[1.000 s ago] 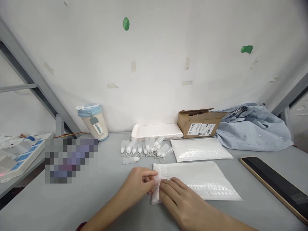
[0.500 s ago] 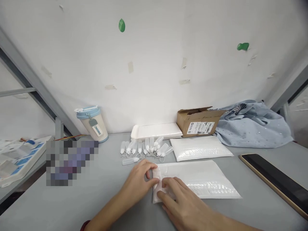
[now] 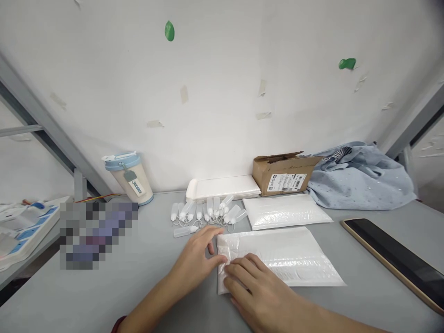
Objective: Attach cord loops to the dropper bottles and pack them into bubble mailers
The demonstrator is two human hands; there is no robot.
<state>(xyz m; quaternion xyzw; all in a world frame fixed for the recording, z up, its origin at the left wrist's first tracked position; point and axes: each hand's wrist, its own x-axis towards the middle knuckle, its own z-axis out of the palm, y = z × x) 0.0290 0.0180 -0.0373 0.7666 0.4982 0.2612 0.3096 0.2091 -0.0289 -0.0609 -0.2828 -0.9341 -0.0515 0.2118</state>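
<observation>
A white bubble mailer [image 3: 291, 254] lies flat on the grey table in front of me. Its flap is folded over at the left end, under a clear shiny strip. My left hand [image 3: 196, 254] rests at that left edge, thumb and forefinger apart and touching it. With fingers spread, my right hand [image 3: 255, 286] presses down on the folded flap; the palm hides part of the mailer's lower side. Just beyond my left hand lie several small translucent dropper bottles [image 3: 185, 231] with white caps. Behind the mailer is a second white bubble mailer [image 3: 286, 210].
At the back stand a stack of white mailers [image 3: 225, 187], an opened cardboard box [image 3: 286, 175] and blue cloth [image 3: 360, 185]. A phone [image 3: 391, 259] lies on the right. A lidded cup [image 3: 133, 180] and a power strip [image 3: 31, 236] are on the left.
My right fingers have straightened and flattened on the flap, shifting slightly left. The left hand stays at the mailer's edge. The whole view has shifted a little.
</observation>
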